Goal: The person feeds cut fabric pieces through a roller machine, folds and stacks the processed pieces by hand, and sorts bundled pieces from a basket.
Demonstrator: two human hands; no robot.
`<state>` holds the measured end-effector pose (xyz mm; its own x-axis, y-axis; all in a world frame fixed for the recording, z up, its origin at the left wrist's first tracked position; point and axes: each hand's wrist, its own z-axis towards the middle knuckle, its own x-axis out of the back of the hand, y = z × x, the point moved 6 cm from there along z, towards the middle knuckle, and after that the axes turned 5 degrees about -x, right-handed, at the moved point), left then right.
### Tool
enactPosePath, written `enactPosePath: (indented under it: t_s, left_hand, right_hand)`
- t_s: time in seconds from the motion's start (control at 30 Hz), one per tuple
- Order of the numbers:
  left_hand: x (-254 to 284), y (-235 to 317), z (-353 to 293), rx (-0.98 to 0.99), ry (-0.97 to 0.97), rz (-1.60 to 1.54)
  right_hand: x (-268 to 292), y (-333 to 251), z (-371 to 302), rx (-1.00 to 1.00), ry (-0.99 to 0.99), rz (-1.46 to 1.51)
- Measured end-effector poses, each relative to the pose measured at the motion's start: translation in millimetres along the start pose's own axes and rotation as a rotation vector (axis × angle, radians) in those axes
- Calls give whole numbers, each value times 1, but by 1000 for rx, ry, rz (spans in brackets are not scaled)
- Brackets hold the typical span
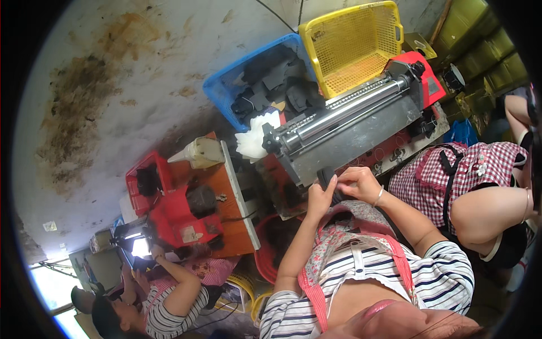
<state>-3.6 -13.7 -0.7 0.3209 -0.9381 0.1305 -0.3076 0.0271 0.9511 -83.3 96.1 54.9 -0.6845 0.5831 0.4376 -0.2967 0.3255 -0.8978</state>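
Note:
My left hand (320, 199) is closed on a small, flat black piece (325, 175) that looks like cut sheet material, its upper end sticking out past the thumb. My right hand (361, 185) comes in from the other side, its fingers pinched together at the piece's edge; the fingertips partly hide what they grip. Both hands are in front of my apron, just short of a grey and red machine (361, 133) with long metal rollers. I cannot make out the piece's exact kind.
A blue basket (223, 101) of black pieces and a yellow basket (353, 68) stand behind the machine. To the left, an orange-brown table (234, 209) bears a red machine (186, 217) and a red bin (132, 183). A person in a checked apron (432, 175) is close on my right; others work at the left.

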Motion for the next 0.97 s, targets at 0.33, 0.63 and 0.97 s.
enactPosePath:
  t_s: [0.33,0.63,0.97]
  left_hand:
    - [10,9,5,139,110,-904]
    - [30,8,7,22,279,-584]
    - [15,20,10,-43,29,-93]
  right_hand:
    - [1,104,21,-800,186,909]
    - [3,117,35,-809,615,1238]
    - [2,13,17,-169,195,141]
